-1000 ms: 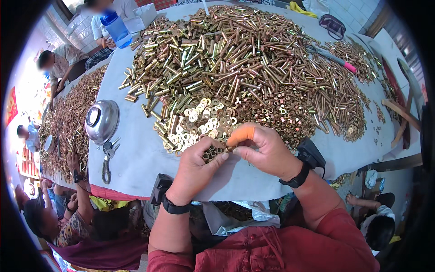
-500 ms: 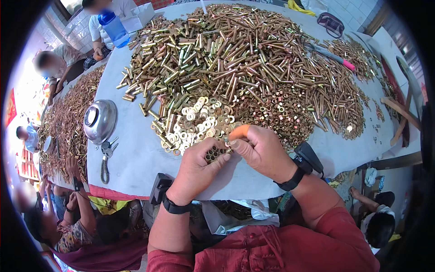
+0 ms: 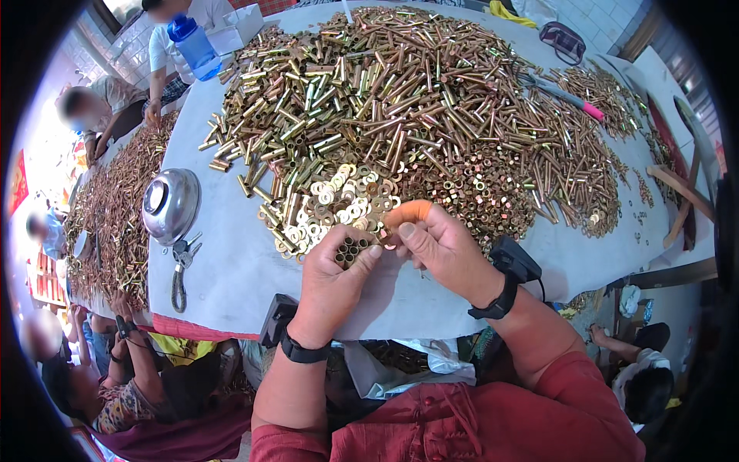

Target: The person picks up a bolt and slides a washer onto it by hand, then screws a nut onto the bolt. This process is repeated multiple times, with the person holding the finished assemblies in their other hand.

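Observation:
My left hand [image 3: 327,281] is closed around a bundle of short brass-coloured metal tubes [image 3: 352,252], their open ends facing up. Close beside it, my right hand [image 3: 450,250] pinches thumb and forefinger together at the bundle's right side. An orange cover [image 3: 412,211] wraps that forefinger. Whatever small piece sits in the pinch is too small and hidden to make out. Just beyond my hands lie a pile of shiny flat washers [image 3: 339,194] and, to its right, a pile of small nuts [image 3: 477,189].
A large heap of metal tubes and bolts [image 3: 385,85] covers the far table. At left are an upturned steel bowl [image 3: 171,206], keys [image 3: 183,254] and a blue bottle [image 3: 196,50]. A pink-tipped tool [image 3: 573,98] lies right. Other people work at another heap [image 3: 115,208] on the left.
My left hand has tilted and moved slightly left, so more tube ends show. The right hand has shifted a little right, apart from the left thumb, still pinched.

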A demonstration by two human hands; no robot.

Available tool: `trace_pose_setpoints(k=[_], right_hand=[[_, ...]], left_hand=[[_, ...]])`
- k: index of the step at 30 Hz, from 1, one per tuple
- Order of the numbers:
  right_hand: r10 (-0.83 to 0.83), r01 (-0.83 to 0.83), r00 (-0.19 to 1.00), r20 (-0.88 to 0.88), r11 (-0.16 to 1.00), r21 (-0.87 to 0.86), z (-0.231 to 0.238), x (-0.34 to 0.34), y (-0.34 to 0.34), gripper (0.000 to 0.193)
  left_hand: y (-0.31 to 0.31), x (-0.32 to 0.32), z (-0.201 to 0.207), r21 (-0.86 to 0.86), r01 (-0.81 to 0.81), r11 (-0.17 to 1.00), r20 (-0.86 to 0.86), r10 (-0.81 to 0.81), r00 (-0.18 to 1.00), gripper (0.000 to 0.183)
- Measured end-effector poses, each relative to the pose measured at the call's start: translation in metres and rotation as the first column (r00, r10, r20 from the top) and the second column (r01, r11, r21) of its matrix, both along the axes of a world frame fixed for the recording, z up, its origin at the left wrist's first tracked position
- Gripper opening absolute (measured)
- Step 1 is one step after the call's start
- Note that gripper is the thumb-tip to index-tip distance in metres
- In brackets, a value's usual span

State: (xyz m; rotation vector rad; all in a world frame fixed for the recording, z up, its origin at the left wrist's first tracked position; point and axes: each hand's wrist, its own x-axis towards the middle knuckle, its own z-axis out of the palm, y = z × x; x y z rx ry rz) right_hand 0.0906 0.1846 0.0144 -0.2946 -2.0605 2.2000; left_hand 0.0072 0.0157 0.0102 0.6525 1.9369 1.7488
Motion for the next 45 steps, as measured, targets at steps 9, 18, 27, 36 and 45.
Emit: trace_pose_setpoints(k=[9,18,27,36,45], right_hand=[[0.031,-0.029,0.999,0.020,0.992,-0.120,0.0043,0.0007,0.0024,0.026],[0.032,-0.026,0.998,0.047,0.993,-0.115,0.0014,0.0017,0.0056,0.031],[0.042,-0.037,0.998,0.041,0.993,-0.115,0.0035,0.0008,0.0012,0.032],[0.031,-0.022,0.998,0.054,0.986,-0.167,-0.0019,0.0016,0.0044,0.031],[0.041,-0.033,0.998,0.045,0.987,-0.155,0.0005,0.0017,0.0009,0.033]], left_hand=[[0.0001,0.0009,0.0021,-0.001,-0.035,0.999,0.089,0.035,0.995,0.013],[-0.0006,-0.0001,-0.0012,-0.013,-0.049,0.999,0.064,0.049,0.997,0.014],[-0.0004,0.0006,0.0003,-0.021,-0.061,0.998,0.065,0.063,0.996,0.014],[-0.0007,0.0001,-0.0004,-0.024,-0.057,0.998,0.065,0.058,0.996,0.013],[0.0004,0.0001,-0.0002,-0.010,-0.066,0.998,0.072,0.066,0.995,0.013]])
